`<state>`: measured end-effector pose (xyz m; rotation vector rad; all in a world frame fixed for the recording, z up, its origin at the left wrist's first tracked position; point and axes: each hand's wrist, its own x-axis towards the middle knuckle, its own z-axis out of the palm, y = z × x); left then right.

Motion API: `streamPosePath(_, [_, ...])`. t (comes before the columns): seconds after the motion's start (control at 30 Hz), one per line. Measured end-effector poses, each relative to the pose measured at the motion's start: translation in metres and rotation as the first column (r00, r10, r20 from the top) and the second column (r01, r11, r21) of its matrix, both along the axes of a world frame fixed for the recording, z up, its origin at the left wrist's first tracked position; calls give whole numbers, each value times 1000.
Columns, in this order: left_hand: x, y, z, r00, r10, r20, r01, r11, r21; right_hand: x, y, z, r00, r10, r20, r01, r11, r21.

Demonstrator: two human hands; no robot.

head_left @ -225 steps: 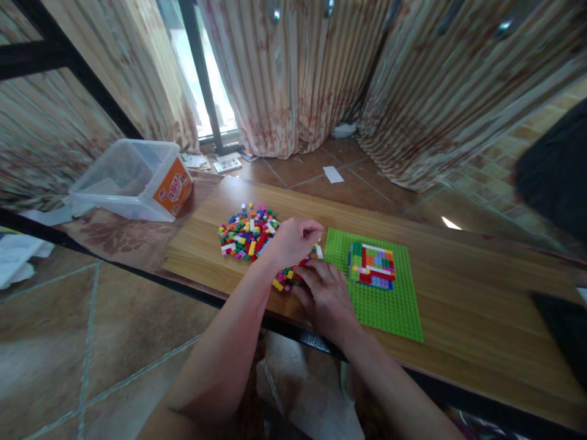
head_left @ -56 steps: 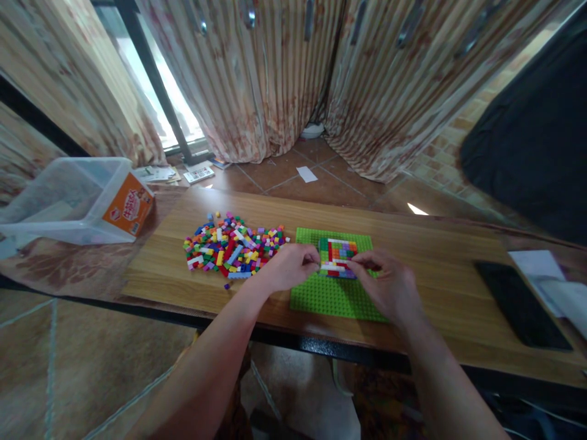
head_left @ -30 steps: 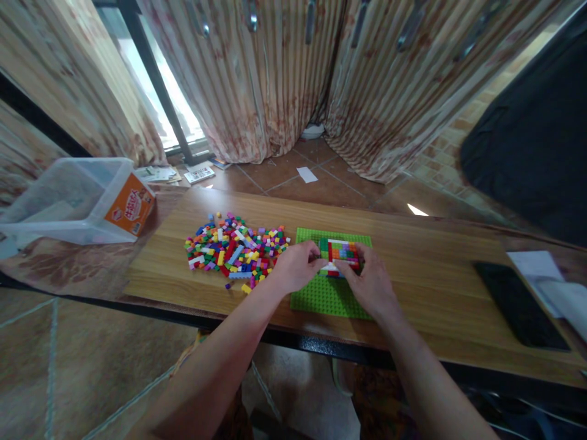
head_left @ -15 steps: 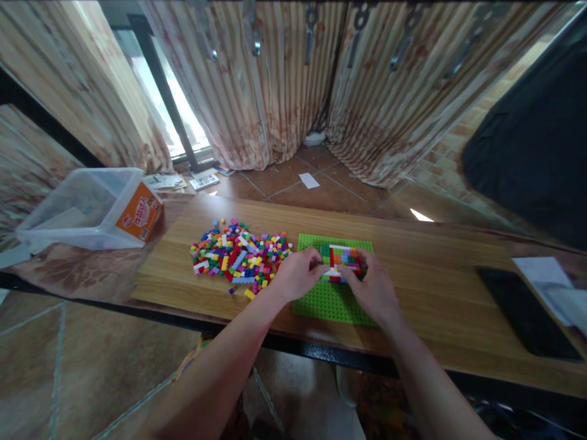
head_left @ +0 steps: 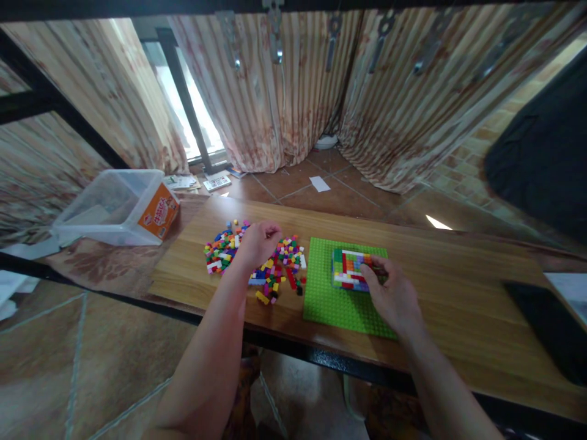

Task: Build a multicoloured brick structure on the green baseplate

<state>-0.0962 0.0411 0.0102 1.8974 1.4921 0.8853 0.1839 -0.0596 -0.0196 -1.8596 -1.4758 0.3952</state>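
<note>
My left hand (head_left: 257,245) is over the pile of loose toy bricks (head_left: 220,252), fingers curled together. Whatever is between its fingertips is hidden. My right hand (head_left: 393,295) grips the right side of a low, multicoloured brick build (head_left: 345,276), thumb on its top and fingers around the far right edge. Green, red, white, yellow and orange bricks show on the build, and its right end is partly covered by the hand. The build sits on a green studded baseplate (head_left: 339,315), to the right of the pile.
The wooden tabletop (head_left: 449,299) carries a black flat item (head_left: 545,327) at the right. A clear plastic bin (head_left: 105,208) with an orange label is at the far left. Black metal framing with hanging hooks (head_left: 275,36) crosses above, before striped curtains (head_left: 257,98).
My left hand has left the build and moved left over the loose bricks. My right hand stays at the build's right side. The camera view has shifted slightly.
</note>
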Motion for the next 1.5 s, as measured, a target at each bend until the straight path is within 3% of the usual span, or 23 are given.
streamPosePath(0.17, [-17,0,0,967,-218,-129,207,974,-91,0,1,0,1000,-14,11,15,999,-34])
streamPosePath(0.27, [-16,-4,2,937,-287,-198,264,955,-133,-2,1,2,1000,-15,10,15,999,-37])
streamPosePath(0.5, [-6,-9,7,903,-260,-343,231,965,-125,-2,0,1,1000,-10,5,10,999,-36])
streamPosePath(0.9, [17,-11,1,874,-288,-392,290,955,-57,-1,0,1,997,-9,79,10,1000,-12])
streamPosePath(1.1, [20,-15,7,852,-317,-417,320,945,-65,-3,-1,1,998,18,63,-16,1000,-24])
streamPosePath(1.3, [29,-18,8,859,-331,-390,364,931,13,-2,0,1,999,16,52,-15,1000,-7])
streamPosePath(1.5, [33,-21,5,840,-347,-418,383,924,3,2,0,4,998,-43,40,43,999,21])
